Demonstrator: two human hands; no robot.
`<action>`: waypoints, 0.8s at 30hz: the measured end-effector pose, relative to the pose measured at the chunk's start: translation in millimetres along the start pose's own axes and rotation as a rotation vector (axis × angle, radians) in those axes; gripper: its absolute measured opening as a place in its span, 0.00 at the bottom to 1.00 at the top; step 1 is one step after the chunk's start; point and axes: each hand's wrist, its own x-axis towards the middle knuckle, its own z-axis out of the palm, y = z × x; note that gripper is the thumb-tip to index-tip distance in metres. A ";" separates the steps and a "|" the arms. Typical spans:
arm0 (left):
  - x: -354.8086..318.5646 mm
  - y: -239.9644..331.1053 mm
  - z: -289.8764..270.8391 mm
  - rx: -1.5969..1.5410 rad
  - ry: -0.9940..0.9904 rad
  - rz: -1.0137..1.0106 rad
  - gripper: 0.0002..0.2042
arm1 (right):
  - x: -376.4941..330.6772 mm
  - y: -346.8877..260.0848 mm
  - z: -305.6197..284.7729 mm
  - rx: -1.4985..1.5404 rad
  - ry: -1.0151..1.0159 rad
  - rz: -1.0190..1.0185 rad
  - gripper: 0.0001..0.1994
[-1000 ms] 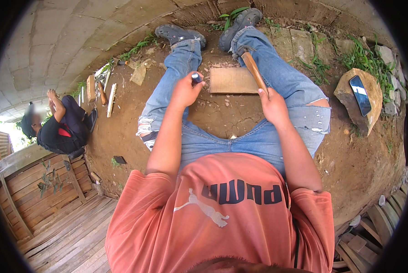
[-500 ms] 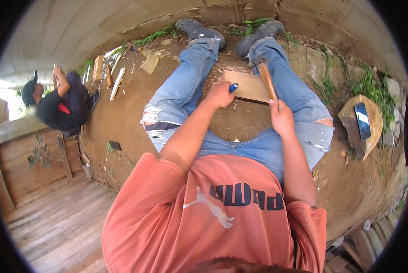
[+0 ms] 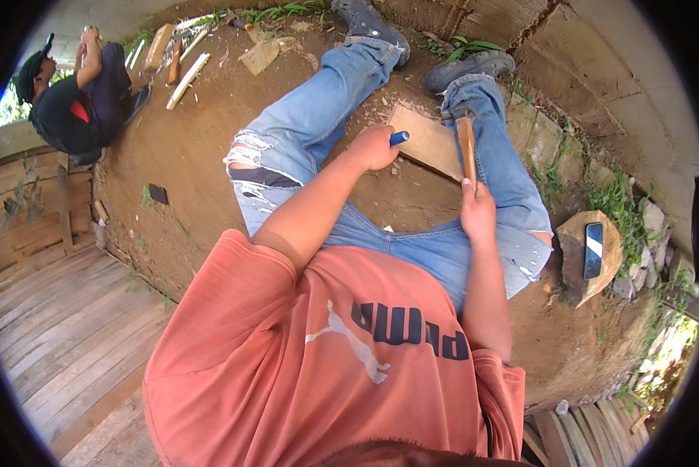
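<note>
My left hand (image 3: pixel 375 148) is closed round a tool with a blue handle (image 3: pixel 399 138); its working end is hidden, so I cannot tell its kind. That fist is at the left edge of a flat light-brown wooden board (image 3: pixel 426 145), which lies on the dirt between my legs. Close to the board's right edge, my right hand (image 3: pixel 478 208) grips the lower end of a hammer's wooden handle (image 3: pixel 466 149). The handle points away from me along my right shin, and the dark head is hard to make out against the jeans.
On the right, a phone (image 3: pixel 593 251) rests on a flat-topped stone (image 3: pixel 575 268). Wood strips (image 3: pixel 188 81) and a wood block (image 3: pixel 159 47) lie at far left, near another seated person (image 3: pixel 80 97). A small dark flat object (image 3: pixel 158 193) is on the dirt.
The whole view has turned and shifted, so the surroundings sit differently in it. The hammer's handle now looks straighter and its head less distinct. Both hands keep their holds.
</note>
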 end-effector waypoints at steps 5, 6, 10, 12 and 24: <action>-1.9 0.4 -20.4 -0.118 0.001 -0.102 0.22 | 1.5 6.8 6.2 -0.105 -0.026 -0.017 0.24; 0.0 0.3 -25.8 -0.142 0.041 -0.151 0.24 | 0.0 5.9 6.8 -0.133 -0.034 -0.030 0.24; 17.0 -25.9 -33.9 -0.417 0.352 -0.268 0.23 | -4.1 -3.4 13.4 -0.366 -0.086 -0.049 0.23; 26.8 -41.0 -40.1 -0.550 0.424 -0.298 0.22 | -6.3 -7.6 18.2 -0.459 -0.090 -0.061 0.22; 27.7 -29.1 -51.5 -0.783 0.571 -0.063 0.16 | -9.2 -22.1 19.0 -0.527 -0.118 -0.052 0.23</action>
